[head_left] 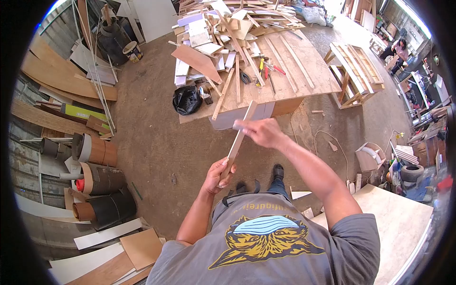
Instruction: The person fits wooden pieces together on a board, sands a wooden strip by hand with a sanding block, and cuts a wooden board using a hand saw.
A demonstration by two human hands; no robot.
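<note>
Grey shirt (266, 242) nearest; left hand (219, 176) closed round wood strip (235, 146), long axis slanting toward bench (324, 78); right hand (264, 133) nearer bench, partly curled across strip, grip unclear.

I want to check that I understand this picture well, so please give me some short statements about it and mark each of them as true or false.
1. The left hand holds a wood strip. True.
2. The right hand wears a glove. False: the right hand is bare.
3. A red-handled tool lies on the table. True.
4. The black bag is on the floor. False: the black bag is on the table, at a corner.
5. The grey shirt has a print with yellow and blue. True.
</note>
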